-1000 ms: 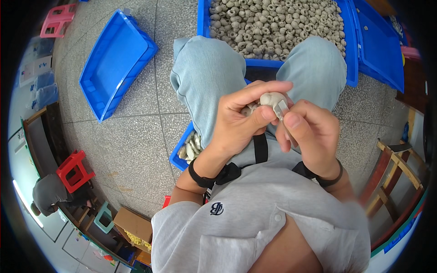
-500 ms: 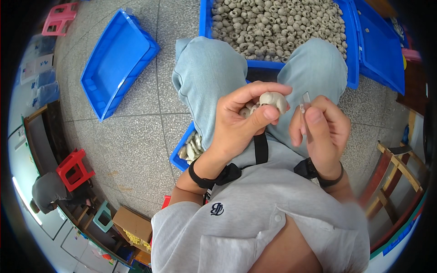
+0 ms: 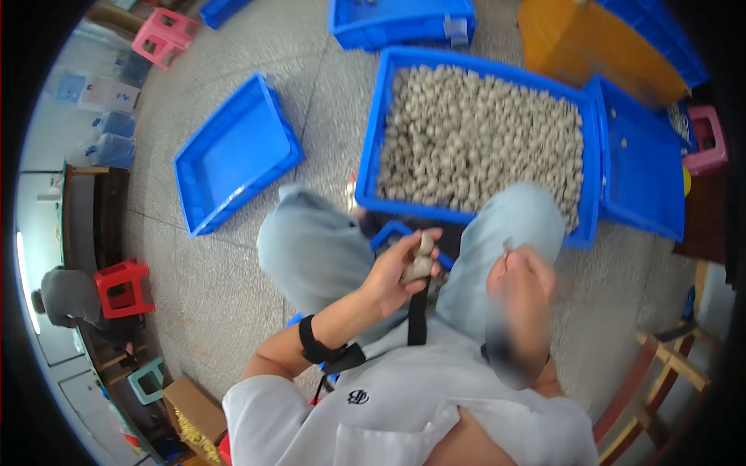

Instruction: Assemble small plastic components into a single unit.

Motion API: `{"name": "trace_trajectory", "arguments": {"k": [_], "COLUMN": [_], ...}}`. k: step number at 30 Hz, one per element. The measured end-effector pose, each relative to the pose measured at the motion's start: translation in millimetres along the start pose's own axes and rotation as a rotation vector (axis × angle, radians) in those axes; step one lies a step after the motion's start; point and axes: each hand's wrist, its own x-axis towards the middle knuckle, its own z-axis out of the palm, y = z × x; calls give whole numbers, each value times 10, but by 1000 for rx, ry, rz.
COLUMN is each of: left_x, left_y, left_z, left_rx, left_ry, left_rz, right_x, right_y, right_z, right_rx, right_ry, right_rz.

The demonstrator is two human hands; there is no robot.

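My left hand (image 3: 394, 273), between my knees, is closed around a few small rounded grey pieces (image 3: 420, 268) that look like clay; part of them is hidden by my fingers. To its right, over my right thigh, my right hand (image 3: 522, 281) is closed on a thin flat strip. Only the tip of that strip (image 3: 508, 245) pokes out above the fingers, and the hand is smeared by motion. The two hands are apart. Beyond my knees stands a large blue bin (image 3: 373, 128) full of similar grey pieces (image 3: 474, 140).
A shallow blue tray (image 3: 237, 155) lies on the floor at left, with another blue bin (image 3: 400, 35) at the far side. Against the full bin's right side leans a blue tray (image 3: 641, 167). Stools (image 3: 124, 289), a cardboard box (image 3: 194, 408) and a wooden frame (image 3: 660, 380) stand around; another person (image 3: 70, 295) is at far left.
The view has shifted, bringing more of the far floor and the full bin into sight. Both hands appear farther apart, and the pieces sit lower in my left fingers.
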Motion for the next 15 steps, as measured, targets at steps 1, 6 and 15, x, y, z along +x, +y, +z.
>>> {"name": "trace_trajectory", "arguments": {"k": [1,6,15], "left_x": [76,683,801], "left_y": [-25,287,1506], "left_z": [-58,98,928], "left_rx": [-14,-134,138], "left_ry": [60,178,-118], "left_rz": [-35,116,592], "right_x": [20,81,28], "right_y": [28,108,43], "right_z": [-62,-356,-576], "right_rx": [1,26,57], "right_ry": [9,75,175], "right_rz": [6,-13,-46]}}
